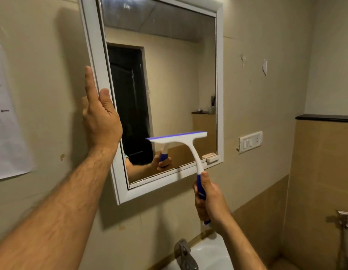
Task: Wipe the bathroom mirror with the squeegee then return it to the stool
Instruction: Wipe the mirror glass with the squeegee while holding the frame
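A white-framed mirror (220, 75) hangs tilted on the beige wall. My left hand (101, 119) rests flat against its left frame edge, fingers pointing up, thumb on the frame. My right hand (210, 199) grips the blue handle of a white squeegee (181, 139). Its blue-edged blade lies against the lower part of the glass, roughly level. The glass reflects the squeegee, my hand and a dark doorway. The stool is not in view.
A white washbasin (214, 254) with a metal tap (185, 254) sits below my right hand. A switch plate (250, 142) is on the wall right of the mirror. A paper sheet (7, 123) hangs at the left. Another tap (344, 221) is at the far right.
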Motion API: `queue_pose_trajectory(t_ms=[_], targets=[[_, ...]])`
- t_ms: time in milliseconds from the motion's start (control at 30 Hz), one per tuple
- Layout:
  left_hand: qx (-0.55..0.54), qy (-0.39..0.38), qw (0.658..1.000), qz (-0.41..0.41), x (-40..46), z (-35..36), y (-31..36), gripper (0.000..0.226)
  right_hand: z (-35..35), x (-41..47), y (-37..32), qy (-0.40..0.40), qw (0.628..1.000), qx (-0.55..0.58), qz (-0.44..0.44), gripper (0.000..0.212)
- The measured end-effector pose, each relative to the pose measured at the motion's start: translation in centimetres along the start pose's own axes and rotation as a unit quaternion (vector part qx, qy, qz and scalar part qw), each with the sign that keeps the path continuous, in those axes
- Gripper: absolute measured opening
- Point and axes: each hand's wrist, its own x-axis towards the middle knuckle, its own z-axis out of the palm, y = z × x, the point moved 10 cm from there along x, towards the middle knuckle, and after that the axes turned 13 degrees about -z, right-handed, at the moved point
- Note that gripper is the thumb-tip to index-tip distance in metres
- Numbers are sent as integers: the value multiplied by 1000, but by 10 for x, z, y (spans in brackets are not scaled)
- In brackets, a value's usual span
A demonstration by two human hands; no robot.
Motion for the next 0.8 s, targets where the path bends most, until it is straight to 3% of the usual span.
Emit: queue_pose_trajectory(t_ms=[300,567,800], targets=[[-19,-11,1000,-4,-8,1,-10,49,-3,28,-42,40,999,29,-20,57],[-52,-14,998,11,-6,5,-17,49,-19,-13,35,40,998,6,44,64],[-42,-13,999,24,-10,2,-11,49,-2,22,-32,29,999,-2,-26,57]])
